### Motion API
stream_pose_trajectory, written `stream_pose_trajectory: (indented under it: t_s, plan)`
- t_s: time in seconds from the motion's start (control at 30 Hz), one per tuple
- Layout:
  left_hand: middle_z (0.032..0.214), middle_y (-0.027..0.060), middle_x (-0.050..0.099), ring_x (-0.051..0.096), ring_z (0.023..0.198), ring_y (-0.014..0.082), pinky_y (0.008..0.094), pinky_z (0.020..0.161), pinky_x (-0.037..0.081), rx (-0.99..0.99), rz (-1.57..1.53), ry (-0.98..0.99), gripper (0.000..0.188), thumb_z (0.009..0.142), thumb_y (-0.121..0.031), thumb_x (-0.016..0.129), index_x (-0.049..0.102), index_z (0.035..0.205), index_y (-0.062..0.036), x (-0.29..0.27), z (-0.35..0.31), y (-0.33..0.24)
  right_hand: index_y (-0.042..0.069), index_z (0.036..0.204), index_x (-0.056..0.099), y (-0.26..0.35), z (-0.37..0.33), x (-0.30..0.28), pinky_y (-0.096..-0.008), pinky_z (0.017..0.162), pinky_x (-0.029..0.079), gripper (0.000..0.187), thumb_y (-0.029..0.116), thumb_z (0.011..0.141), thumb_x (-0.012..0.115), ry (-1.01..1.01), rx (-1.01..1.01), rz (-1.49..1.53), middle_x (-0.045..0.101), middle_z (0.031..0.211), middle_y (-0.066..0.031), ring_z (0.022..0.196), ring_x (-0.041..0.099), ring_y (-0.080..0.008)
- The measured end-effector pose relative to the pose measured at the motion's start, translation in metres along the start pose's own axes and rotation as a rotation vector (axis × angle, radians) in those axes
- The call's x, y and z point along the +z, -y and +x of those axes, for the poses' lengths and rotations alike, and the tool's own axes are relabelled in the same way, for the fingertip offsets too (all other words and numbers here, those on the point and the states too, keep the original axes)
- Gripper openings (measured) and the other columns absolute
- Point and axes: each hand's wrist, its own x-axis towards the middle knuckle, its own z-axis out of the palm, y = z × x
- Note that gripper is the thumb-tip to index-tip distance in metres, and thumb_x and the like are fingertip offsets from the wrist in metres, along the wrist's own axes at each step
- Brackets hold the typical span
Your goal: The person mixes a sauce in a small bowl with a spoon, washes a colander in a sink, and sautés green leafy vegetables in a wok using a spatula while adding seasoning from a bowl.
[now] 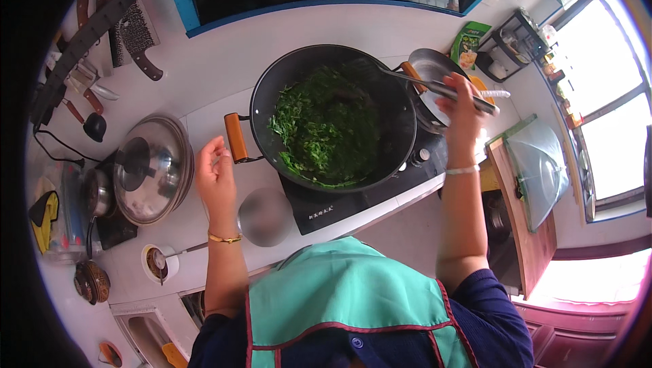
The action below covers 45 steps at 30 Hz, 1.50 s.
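Note:
A large black wok (401,157) with wooden side handles stands on the stove. Chopped leafy greens (319,137) lie inside it, wet and dark toward the far right. My right hand (464,106) grips the handle of a metal spatula (424,84), which slants over the wok's right rim. The spatula's working end dips among the greens and is hard to make out. Just left of the wok's left wooden handle (235,137), my left hand (216,170) hovers with loosely bent fingers and nothing in it.
On the left are a big steel lid (146,178) and a white cup (159,264) with a utensil. A round translucent lid or plate (266,217) sits near the counter's front. A smaller pan (435,66) stands beyond the wok's right side. Knives (139,42) hang on the left wall.

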Motion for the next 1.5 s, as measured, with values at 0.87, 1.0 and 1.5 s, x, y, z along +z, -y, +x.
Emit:
stream_pose_trajectory:
  t_s: [0.87, 1.0, 1.5]
  plan:
    - [0.103, 0.0104, 0.066, 0.062, 0.097, 0.0241, 0.0315, 0.085, 0.047, 0.444, 0.441, 0.432, 0.02, 0.085, -0.003, 0.06, 0.065, 0.105, -0.0033, 0.055, 0.014, -0.071, 0.002, 0.089, 0.065, 0.053, 0.013, -0.021, -0.0186, 0.05, 0.047, 0.019, 0.021, 0.088, 0.064, 0.422, -0.058, -0.379, 0.067, 0.075, -0.0063, 0.054, 0.059, -0.0073]
    - [0.099, 0.01, 0.066, 0.062, 0.092, 0.0268, 0.0337, 0.08, 0.05, 0.491, 0.395, 0.484, 0.019, 0.084, -0.005, 0.061, 0.066, 0.102, -0.0058, 0.062, 0.016, -0.081, -0.001, 0.081, 0.065, 0.004, 0.022, 0.017, -0.0224, 0.051, 0.047, 0.021, 0.019, 0.087, 0.063, 0.495, -0.186, -0.371, 0.065, 0.068, -0.0038, 0.055, 0.061, -0.0084]
    - [0.092, 0.0076, 0.067, 0.064, 0.083, 0.0202, 0.0287, 0.073, 0.05, 0.417, 0.219, 0.475, 0.018, 0.085, -0.003, 0.06, 0.066, 0.102, -0.0057, 0.048, 0.011, -0.07, -0.001, 0.084, 0.069, 0.065, -0.009, 0.047, -0.021, 0.052, 0.049, 0.024, 0.023, 0.086, 0.066, 0.706, -0.187, -0.378, 0.067, 0.069, -0.0033, 0.056, 0.059, -0.007]
